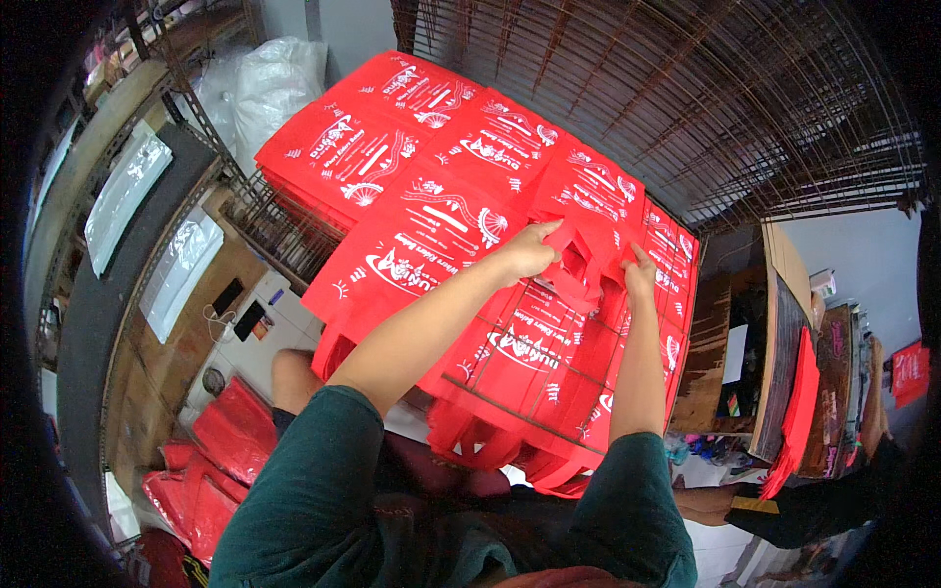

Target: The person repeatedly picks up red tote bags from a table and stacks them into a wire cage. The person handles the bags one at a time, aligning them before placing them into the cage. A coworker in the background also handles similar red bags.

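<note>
Red fabric tote bags point(431, 211) with white print lie side by side in rows across a wire rack point(482, 394) in front of me. My left hand point(529, 253) is closed on the upper part of a red tote bag point(576, 284) over the middle of the rows. On the right, my right hand point(639, 272) pinches red fabric that seems to belong to the same bag. Its cloth is folded and bunched between my hands, so its full shape is hidden. Loose bag handles point(475, 446) hang over the rack's near edge.
Rusty wire racks point(627, 88) rise behind the bags. White plastic-wrapped packs point(127, 201) lie on shelving at left, with red bundles in clear plastic point(235, 431) below. A wooden cabinet point(708, 348), a red fabric stack point(796, 412) and another person's dark clothing point(833, 505) are at right.
</note>
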Available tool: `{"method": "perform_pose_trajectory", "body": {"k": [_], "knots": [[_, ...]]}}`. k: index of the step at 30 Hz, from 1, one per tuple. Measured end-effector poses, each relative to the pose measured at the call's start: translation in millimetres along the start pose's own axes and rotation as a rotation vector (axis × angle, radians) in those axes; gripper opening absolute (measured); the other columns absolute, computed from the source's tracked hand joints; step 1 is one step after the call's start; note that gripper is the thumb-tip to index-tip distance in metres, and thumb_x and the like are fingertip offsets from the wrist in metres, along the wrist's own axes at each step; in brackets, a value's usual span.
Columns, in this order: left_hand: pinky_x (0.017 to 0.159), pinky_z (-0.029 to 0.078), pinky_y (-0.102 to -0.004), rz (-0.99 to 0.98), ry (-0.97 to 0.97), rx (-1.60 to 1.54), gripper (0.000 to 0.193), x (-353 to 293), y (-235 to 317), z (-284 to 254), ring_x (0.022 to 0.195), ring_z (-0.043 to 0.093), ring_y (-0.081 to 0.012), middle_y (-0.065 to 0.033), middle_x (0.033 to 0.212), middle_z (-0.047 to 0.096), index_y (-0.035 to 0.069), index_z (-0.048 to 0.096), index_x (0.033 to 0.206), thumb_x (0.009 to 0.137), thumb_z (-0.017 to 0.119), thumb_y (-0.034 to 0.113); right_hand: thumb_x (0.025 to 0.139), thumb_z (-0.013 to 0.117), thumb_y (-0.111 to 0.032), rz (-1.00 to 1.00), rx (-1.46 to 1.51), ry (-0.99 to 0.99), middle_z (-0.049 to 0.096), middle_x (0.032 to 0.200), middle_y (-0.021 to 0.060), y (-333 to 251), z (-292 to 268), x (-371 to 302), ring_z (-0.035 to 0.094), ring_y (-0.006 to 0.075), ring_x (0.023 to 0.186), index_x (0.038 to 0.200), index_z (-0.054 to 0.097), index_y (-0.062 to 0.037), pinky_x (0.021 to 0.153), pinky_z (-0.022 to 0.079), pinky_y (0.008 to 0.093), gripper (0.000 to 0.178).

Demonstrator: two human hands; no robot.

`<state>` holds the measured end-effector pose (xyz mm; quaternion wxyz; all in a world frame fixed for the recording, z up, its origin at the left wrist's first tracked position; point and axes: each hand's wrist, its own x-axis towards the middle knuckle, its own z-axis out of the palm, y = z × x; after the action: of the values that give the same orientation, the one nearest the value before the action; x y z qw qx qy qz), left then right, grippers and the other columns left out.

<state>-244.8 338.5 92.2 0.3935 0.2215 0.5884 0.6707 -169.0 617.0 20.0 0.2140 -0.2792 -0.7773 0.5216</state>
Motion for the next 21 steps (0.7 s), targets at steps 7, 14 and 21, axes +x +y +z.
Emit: {"method": "perform_pose_trajectory", "body": {"k": [7, 14, 21], "knots": [[0.07, 0.05, -0.0271, -0.055, 0.119, 0.083, 0.064, -9, 0, 1, 0.098, 0.056, -0.0167, -0.0113, 0.122, 0.053, 0.006, 0.025, 0.141, 0.084, 0.054, 0.002, 0.071, 0.052, 0.003, 0.08, -0.041, -0.024, 0.05, 0.126, 0.0196, -20, 5, -11, 0.05, 0.0256, 0.115, 0.125, 0.047, 0.0059, 0.096, 0.039, 0.0314, 0.054], [0.061, 0.054, -0.031, 0.011, 0.24, 0.187, 0.067, -22, -35, 4, 0.088, 0.063, -0.021, -0.021, 0.128, 0.046, -0.001, 0.024, 0.139, 0.083, 0.059, 0.014, 0.072, 0.048, 0.002, 0.012, -0.136, -0.017, 0.056, 0.117, 0.0167, 4, 4, 4, 0.056, 0.0189, 0.099, 0.126, 0.047, 0.0047, 0.084, 0.044, 0.0278, 0.054], [0.064, 0.054, -0.0326, 0.134, 0.305, 0.237, 0.054, -38, -51, 12, 0.073, 0.067, -0.0243, -0.0253, 0.119, 0.053, -0.003, 0.04, 0.13, 0.081, 0.061, 0.009, 0.071, 0.048, 0.002, 0.062, -0.159, -0.056, 0.058, 0.111, 0.0149, -18, -1, -5, 0.056, 0.0167, 0.091, 0.126, 0.047, 0.0049, 0.079, 0.044, 0.0269, 0.055]]}}
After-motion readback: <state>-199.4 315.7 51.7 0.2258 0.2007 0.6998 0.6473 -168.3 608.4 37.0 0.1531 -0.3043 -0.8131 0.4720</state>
